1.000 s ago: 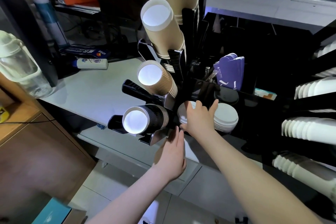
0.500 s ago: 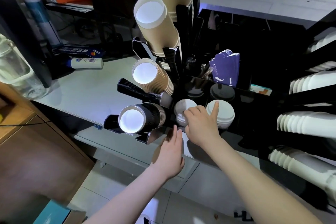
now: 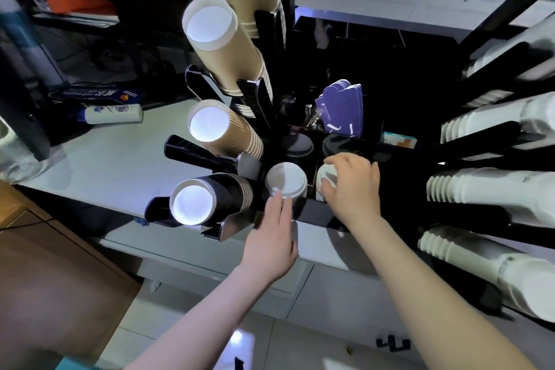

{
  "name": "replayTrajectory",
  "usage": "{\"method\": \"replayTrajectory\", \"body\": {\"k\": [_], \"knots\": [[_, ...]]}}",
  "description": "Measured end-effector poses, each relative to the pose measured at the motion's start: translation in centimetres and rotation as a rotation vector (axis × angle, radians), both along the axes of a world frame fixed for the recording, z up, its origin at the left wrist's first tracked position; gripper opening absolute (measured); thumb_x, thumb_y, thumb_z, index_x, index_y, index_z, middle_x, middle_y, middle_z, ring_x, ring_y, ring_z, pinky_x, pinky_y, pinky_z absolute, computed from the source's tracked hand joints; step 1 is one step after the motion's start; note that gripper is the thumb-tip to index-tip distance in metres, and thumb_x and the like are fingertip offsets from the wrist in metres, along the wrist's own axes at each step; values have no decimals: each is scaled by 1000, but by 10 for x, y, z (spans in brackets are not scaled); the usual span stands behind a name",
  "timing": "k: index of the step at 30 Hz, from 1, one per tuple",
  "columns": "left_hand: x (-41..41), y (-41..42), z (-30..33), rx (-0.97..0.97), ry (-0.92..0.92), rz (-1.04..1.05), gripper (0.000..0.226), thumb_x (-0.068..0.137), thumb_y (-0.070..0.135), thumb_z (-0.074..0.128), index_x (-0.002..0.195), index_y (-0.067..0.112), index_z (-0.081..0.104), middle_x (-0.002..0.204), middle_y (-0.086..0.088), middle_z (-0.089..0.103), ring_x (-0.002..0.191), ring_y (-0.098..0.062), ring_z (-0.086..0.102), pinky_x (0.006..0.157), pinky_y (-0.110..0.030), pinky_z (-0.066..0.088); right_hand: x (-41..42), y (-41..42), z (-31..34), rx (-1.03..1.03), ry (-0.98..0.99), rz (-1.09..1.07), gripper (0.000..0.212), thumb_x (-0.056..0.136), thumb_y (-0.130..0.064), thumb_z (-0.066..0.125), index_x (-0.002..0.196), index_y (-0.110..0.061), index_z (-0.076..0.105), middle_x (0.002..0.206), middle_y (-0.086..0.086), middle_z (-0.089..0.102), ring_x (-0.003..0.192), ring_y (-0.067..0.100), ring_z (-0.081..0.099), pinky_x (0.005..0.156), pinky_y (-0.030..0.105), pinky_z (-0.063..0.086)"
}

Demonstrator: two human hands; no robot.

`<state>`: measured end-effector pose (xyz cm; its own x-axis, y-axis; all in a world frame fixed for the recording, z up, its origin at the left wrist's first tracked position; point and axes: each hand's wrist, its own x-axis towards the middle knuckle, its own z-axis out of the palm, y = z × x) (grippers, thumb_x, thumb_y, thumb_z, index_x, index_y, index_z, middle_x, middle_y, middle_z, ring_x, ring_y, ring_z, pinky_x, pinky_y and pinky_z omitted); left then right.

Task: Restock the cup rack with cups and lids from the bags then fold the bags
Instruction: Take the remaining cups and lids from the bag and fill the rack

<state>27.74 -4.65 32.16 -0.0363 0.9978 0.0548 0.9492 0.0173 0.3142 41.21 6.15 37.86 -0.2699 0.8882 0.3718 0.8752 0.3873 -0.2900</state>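
A black cup rack (image 3: 270, 99) stands on the counter with tan cup stacks (image 3: 240, 48) and a black cup stack (image 3: 228, 195) lying in its arms. Two stacks of white lids sit in its front compartments. My left hand (image 3: 274, 237) lies flat and open, fingertips touching the front of the left lid stack (image 3: 286, 180). My right hand (image 3: 351, 186) curls over the right lid stack (image 3: 326, 177) and grips it, hiding most of it. No bags are in view.
Long white cup and lid sleeves (image 3: 480, 195) fill the black rack arms on the right. Purple packets (image 3: 342, 108) and black lids (image 3: 300, 144) sit behind the white lids. A white tube (image 3: 114, 112) lies on the grey counter (image 3: 120, 159) at left.
My right hand moved from the left lid stack to the right one and closed over it. My left hand rose slightly to touch the left stack's front.
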Motion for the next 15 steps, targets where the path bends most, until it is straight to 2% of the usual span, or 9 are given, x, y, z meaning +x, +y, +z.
{"method": "replayTrajectory", "body": {"k": [2,4,6,11,15], "knots": [[2,6,2,20,-27,-3,80,90,27,50,151,14,0,159,-2,-9,147,-16,-4,100,-33,45,12,8,4,-79,-56,-96,51,80,-40,69,126,-27,54,132,-1,52,125,26,40,114,55,18],[5,16,5,11,-13,-23,79,91,26,50,151,11,1,159,-6,-8,147,-23,-2,111,-38,31,21,12,5,-141,-71,-127,64,76,-52,71,132,-30,48,136,-3,48,129,27,37,113,56,15],[7,29,10,7,72,-39,80,90,26,50,151,8,2,159,-14,-5,145,-31,6,114,-39,19,25,13,4,-179,-86,-128,75,71,-61,71,134,-31,45,137,-4,48,130,27,36,112,59,15],[10,49,15,-17,210,-44,78,88,32,50,150,7,8,158,-13,6,142,-31,16,111,-37,21,28,10,2,-282,-102,-127,82,65,-69,66,134,-32,42,130,-3,55,127,30,38,109,65,14],[13,52,16,-36,189,-56,64,87,30,50,143,11,24,156,-7,17,141,-29,18,106,-38,26,28,9,-1,-342,-107,-103,88,61,-75,63,135,-34,39,129,-1,57,128,32,37,106,69,12]]}}
